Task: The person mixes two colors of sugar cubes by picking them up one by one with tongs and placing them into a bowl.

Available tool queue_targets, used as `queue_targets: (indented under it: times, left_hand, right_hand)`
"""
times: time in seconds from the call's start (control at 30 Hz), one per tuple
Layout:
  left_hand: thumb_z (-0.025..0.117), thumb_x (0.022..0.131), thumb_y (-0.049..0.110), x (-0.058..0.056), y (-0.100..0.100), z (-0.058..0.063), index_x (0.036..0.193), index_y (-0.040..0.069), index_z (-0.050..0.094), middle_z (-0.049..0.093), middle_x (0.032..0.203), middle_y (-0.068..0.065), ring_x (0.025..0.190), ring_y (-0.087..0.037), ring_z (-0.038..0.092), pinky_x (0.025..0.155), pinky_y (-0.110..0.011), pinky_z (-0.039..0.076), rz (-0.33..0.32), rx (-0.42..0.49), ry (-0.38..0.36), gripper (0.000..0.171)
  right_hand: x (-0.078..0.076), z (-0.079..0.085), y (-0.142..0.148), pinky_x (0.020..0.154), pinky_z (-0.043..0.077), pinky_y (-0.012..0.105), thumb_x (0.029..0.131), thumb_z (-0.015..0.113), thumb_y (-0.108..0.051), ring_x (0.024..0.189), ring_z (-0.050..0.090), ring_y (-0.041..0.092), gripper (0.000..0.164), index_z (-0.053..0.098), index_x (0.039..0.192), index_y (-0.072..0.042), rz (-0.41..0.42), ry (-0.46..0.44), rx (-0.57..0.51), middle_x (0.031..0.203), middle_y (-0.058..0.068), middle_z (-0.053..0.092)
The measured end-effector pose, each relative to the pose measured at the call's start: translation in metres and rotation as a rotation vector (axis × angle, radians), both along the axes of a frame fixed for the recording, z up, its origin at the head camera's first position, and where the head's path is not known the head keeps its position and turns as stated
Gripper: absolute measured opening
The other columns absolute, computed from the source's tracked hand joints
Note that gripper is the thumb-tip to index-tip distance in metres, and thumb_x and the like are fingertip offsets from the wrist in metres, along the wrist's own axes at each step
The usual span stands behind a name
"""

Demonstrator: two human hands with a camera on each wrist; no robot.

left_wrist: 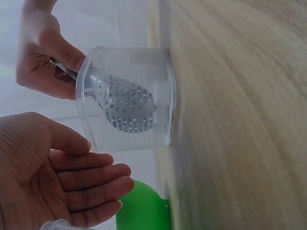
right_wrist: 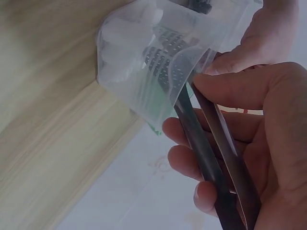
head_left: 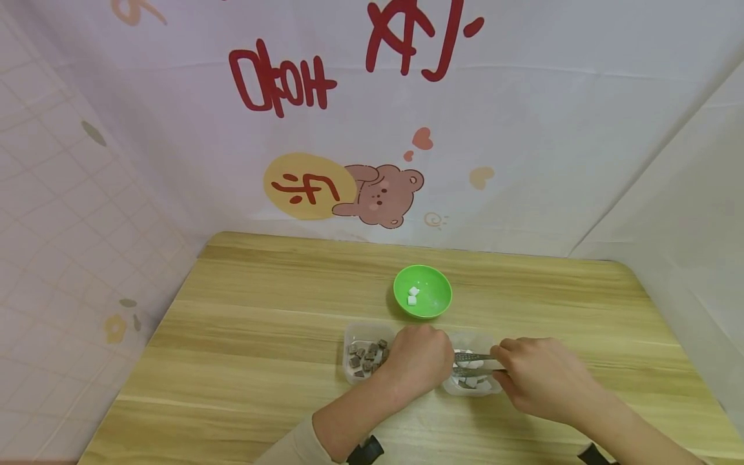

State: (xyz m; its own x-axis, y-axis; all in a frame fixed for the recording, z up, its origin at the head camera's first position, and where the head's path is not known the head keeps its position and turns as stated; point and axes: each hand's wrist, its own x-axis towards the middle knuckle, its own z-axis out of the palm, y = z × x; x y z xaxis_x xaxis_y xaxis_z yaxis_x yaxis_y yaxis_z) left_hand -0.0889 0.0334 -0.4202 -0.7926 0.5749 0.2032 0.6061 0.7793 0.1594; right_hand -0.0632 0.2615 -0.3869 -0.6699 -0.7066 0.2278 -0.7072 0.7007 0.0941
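Note:
My right hand (head_left: pixel 540 374) holds metal tongs (head_left: pixel 478 356) with perforated heads, the fingers and thumb around their handles. The heads stand apart inside a clear plastic container (left_wrist: pixel 144 62), among white cubes (right_wrist: pixel 122 43). Beside this container's left edge is my left hand (head_left: pixel 421 355). In the left wrist view its fingers (left_wrist: pixel 91 179) are mostly straight and its thumb touches the rim or lies very near it. Left of it stands a second clear container (head_left: pixel 352 336) with grey-brown cubes (head_left: pixel 371 350), partly hidden by the left hand.
A green bowl (head_left: pixel 437 298) with two white cubes (head_left: pixel 412 300) stands behind the containers on the wooden table (head_left: pixel 261 310). Printed white cloth (head_left: pixel 523 129) hangs behind the table and along both its sides.

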Motion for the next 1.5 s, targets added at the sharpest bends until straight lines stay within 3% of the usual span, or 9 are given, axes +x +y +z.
queue_targets:
  times: [0.37, 1.07, 1.23, 1.5]
  left_hand:
    - [0.068, 0.086, 0.012, 0.0, -0.001, 0.002, 0.051, 0.021, 0.041, 0.04, 0.05, 0.009, 0.044, -0.006, 0.037, 0.037, -0.025, 0.033, 0.008, 0.001, -0.051, 0.046]
    - [0.07, 0.085, 0.015, -0.001, -0.001, 0.0, 0.051, 0.023, 0.042, 0.037, 0.048, 0.011, 0.042, -0.006, 0.035, 0.038, -0.026, 0.029, 0.02, 0.004, 0.002, 0.045]
    - [0.068, 0.086, 0.013, -0.001, -0.002, 0.001, 0.05, 0.022, 0.04, 0.036, 0.048, 0.011, 0.042, -0.006, 0.036, 0.039, -0.026, 0.03, 0.023, 0.034, -0.016, 0.046]
    - [0.067, 0.085, 0.014, -0.002, -0.002, 0.001, 0.05, 0.022, 0.037, 0.031, 0.047, 0.011, 0.042, -0.006, 0.033, 0.04, -0.025, 0.029, 0.018, 0.042, -0.04, 0.047]
  right_hand:
    - [-0.003, 0.007, -0.011, 0.045, 0.025, 0.024, 0.074, 0.084, -0.017, 0.052, 0.023, 0.004, 0.043, 0.042, 0.066, -0.021, -0.018, -0.042, 0.078, 0.061, -0.013, 0.029]
    - [-0.003, 0.01, -0.016, 0.043, 0.029, 0.025, 0.075, 0.085, -0.018, 0.05, 0.029, 0.005, 0.043, 0.043, 0.065, -0.018, -0.007, -0.023, 0.139, 0.06, -0.011, 0.032]
    - [-0.001, 0.009, -0.01, 0.044, 0.03, 0.024, 0.072, 0.087, -0.017, 0.051, 0.03, 0.003, 0.041, 0.046, 0.068, -0.018, 0.0, -0.02, 0.096, 0.061, -0.012, 0.033]
    - [0.002, 0.01, 0.009, 0.048, 0.027, 0.017, 0.07, 0.085, -0.013, 0.058, 0.026, -0.007, 0.026, 0.061, 0.077, -0.021, 0.005, 0.02, -0.104, 0.068, -0.022, 0.037]
